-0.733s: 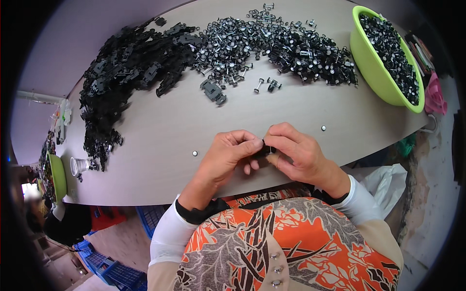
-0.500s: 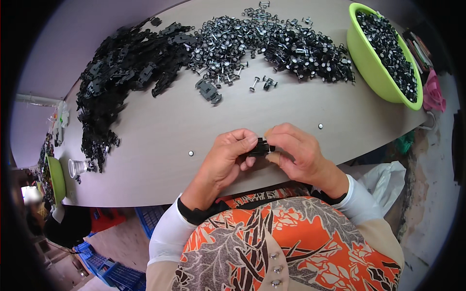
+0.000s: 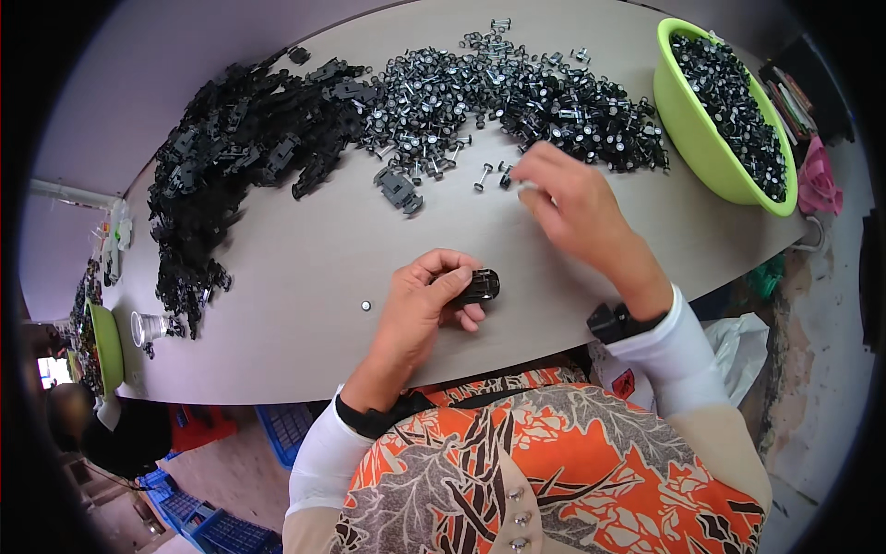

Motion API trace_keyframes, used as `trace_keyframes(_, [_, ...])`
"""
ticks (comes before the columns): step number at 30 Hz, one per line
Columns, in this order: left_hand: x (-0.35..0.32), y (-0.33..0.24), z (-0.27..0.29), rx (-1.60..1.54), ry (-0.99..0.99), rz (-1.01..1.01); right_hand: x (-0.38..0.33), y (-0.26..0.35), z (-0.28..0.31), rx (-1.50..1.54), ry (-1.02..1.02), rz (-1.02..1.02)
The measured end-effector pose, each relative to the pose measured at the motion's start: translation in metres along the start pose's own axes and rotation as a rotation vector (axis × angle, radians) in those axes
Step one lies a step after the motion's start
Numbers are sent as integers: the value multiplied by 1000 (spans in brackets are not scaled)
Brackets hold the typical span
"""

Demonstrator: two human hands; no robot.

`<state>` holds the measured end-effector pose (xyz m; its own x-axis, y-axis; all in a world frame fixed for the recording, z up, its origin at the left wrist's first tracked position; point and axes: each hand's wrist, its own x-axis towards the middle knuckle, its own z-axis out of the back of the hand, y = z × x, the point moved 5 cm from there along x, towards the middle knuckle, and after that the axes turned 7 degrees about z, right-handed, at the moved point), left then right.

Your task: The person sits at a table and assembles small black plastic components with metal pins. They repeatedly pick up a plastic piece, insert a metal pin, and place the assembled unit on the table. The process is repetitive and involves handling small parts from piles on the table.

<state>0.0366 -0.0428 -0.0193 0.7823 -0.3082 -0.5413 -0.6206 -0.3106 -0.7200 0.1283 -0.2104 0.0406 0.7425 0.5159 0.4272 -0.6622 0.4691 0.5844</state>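
Near the front of the table my left hand is closed on a black toy car chassis, its rounded end sticking out past the thumb. My right hand is raised apart from it, over the middle of the table, slightly blurred. Its thumb and fingers are apart beside a few loose wheel axles, short metal rods with black wheels; nothing shows between them. Left of these lies a single dark grey chassis. A small loose wheel rests left of my left hand.
A long heap of black chassis covers the table's left side. It meets a pile of wheel axles at the back. A green basin full of wheel parts stands at the right edge. A clear plastic cup lies at far left.
My right hand has left the chassis and moved away from me toward the loose axles. The chassis stays in my left hand. The right-hand loose wheel is out of sight.
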Motion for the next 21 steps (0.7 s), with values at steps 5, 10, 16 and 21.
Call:
trace_keyframes(5, [3,0,2,-33,18,22,18,-23,-20,-376,84,-66])
trace_keyframes(10, [1,-2,3,-122,67,41,9,-28,-18,-423,101,-53])
trace_keyframes(16, [-1,-1,2,-124,116,41,13,-18,-24,-481,78,-110])
trace_keyframes(21, [-4,-2,5,-169,153,34,10,-25,-16,-448,89,-142])
